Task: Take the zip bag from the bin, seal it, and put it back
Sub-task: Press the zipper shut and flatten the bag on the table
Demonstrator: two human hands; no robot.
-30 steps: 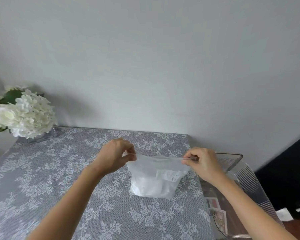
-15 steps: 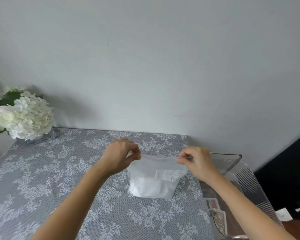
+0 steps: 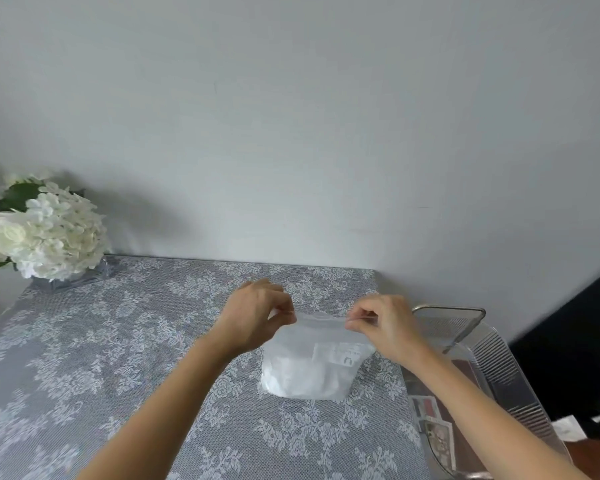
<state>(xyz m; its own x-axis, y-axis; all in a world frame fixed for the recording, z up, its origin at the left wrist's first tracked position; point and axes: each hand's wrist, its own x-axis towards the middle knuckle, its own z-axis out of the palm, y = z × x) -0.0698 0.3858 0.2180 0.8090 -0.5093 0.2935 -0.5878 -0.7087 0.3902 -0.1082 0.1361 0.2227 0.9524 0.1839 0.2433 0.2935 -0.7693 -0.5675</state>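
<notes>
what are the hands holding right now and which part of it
Both hands, left and right, pinch the zip bag by its top sealing strip, one at each end; its bottom rests on the table.

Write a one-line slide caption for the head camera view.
Both hands, left hand and right hand, pinch the top edge of a zip bag standing on the table beside a clear bin.
</notes>
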